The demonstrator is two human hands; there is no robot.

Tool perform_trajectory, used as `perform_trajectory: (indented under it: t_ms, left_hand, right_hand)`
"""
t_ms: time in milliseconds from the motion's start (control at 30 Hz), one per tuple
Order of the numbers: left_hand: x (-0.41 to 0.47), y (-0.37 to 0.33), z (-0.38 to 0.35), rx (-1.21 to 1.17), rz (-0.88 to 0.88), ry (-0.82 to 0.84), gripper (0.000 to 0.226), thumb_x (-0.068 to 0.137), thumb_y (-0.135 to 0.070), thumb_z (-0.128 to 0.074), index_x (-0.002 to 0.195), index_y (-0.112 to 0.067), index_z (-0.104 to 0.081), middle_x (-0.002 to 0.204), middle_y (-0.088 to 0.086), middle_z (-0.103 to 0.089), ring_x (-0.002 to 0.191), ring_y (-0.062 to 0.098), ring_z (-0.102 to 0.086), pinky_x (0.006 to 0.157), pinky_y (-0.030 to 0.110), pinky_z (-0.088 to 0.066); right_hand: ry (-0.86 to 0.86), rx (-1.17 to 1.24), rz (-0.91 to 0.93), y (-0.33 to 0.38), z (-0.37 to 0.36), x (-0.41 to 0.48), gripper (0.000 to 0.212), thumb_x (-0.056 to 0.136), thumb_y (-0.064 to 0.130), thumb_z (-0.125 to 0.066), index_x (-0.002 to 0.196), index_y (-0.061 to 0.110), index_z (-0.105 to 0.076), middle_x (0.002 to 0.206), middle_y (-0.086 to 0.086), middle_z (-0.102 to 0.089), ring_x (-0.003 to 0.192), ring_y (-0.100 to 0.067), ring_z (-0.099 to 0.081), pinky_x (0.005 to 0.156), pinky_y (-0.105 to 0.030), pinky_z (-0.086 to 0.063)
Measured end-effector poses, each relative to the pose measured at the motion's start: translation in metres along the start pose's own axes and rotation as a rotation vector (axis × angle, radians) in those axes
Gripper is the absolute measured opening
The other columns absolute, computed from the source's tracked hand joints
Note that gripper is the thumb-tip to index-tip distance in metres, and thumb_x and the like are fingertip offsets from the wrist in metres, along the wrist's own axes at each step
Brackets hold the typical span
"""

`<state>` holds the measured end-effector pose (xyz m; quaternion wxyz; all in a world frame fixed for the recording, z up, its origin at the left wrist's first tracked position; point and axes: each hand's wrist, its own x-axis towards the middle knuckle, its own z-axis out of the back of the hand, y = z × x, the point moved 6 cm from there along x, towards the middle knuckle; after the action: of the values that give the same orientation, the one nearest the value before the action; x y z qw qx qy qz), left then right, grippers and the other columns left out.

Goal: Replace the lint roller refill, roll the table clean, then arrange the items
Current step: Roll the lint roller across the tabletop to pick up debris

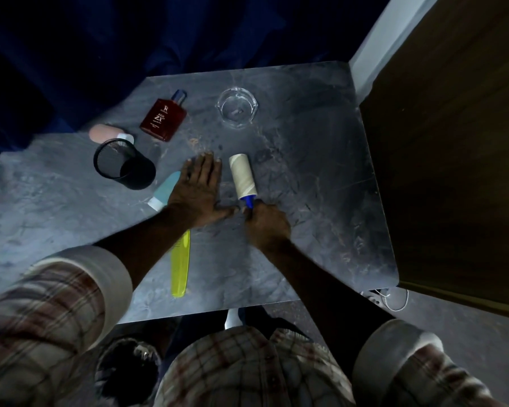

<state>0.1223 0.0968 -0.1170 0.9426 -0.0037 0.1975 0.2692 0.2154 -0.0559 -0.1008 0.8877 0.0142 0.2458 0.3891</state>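
A lint roller [244, 179] with a beige roll and a blue handle lies on the grey marbled table [321, 186], its roll pointing away from me. My right hand [266, 224] is closed around the blue handle at the near end. My left hand [200, 190] rests flat on the table just left of the roller, palm down, fingers together, holding nothing. The thumb of that hand nearly touches my right hand.
A black mesh cup [124, 164], a red perfume bottle [163, 118], a glass ashtray [238, 108], a pink tube [106, 133], a light blue tube [163, 190] and a yellow comb [180, 264] sit on the table. A wooden cabinet [453, 157] stands at right.
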Motion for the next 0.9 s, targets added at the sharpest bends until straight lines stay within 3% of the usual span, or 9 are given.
perform_trajectory:
  t_ms: [233, 367, 600, 767, 900]
  left_hand:
    - [0.002, -0.001, -0.002, -0.039, 0.013, 0.014, 0.135, 0.073, -0.098, -0.011, 0.168, -0.005, 0.003, 0.177, 0.024, 0.004, 0.166, 0.039, 0.001, 0.134, 0.057, -0.003]
    - [0.000, 0.000, -0.003, -0.052, 0.010, 0.018, 0.136, 0.072, -0.100, -0.012, 0.168, -0.004, 0.002, 0.176, 0.026, 0.002, 0.165, 0.042, -0.001, 0.133, 0.058, -0.003]
    - [-0.001, -0.001, -0.001, -0.062, -0.010, -0.013, 0.135, 0.075, -0.098, -0.017, 0.168, -0.002, -0.002, 0.176, 0.028, -0.003, 0.164, 0.044, -0.005, 0.133, 0.058, -0.005]
    - [-0.001, -0.002, 0.000, -0.059, 0.002, 0.002, 0.136, 0.075, -0.099, -0.018, 0.168, -0.001, -0.003, 0.176, 0.028, -0.003, 0.164, 0.044, -0.005, 0.133, 0.057, -0.004]
    - [-0.001, -0.002, 0.002, -0.062, 0.012, 0.017, 0.133, 0.080, -0.097, -0.033, 0.168, -0.003, 0.001, 0.176, 0.027, 0.002, 0.165, 0.043, -0.002, 0.134, 0.057, 0.000]
  right_hand:
    - [0.052, 0.201, -0.045, -0.029, 0.012, 0.010, 0.034, 0.104, 0.035, -0.040, 0.114, 0.015, -0.066, 0.111, -0.016, -0.071, 0.105, -0.038, -0.068, 0.088, -0.042, -0.053]
    - [-0.085, 0.227, -0.210, -0.078, 0.033, 0.012, 0.040, 0.105, 0.041, -0.046, 0.122, 0.011, -0.066, 0.115, -0.021, -0.072, 0.110, -0.041, -0.069, 0.091, -0.043, -0.054]
    - [-0.085, 0.400, -0.414, -0.167, 0.052, 0.005, 0.040, 0.104, 0.040, -0.053, 0.127, 0.008, -0.063, 0.116, -0.018, -0.070, 0.108, -0.034, -0.069, 0.090, -0.036, -0.053]
    - [-0.068, 0.494, -0.497, -0.197, 0.058, -0.002, 0.040, 0.106, 0.037, -0.051, 0.130, 0.006, -0.060, 0.119, -0.023, -0.069, 0.107, -0.038, -0.069, 0.096, -0.053, -0.057]
    - [-0.052, 0.483, -0.480, -0.187, 0.062, -0.002, 0.042, 0.106, 0.041, -0.050, 0.127, 0.007, -0.060, 0.116, -0.022, -0.070, 0.106, -0.038, -0.069, 0.096, -0.052, -0.056]
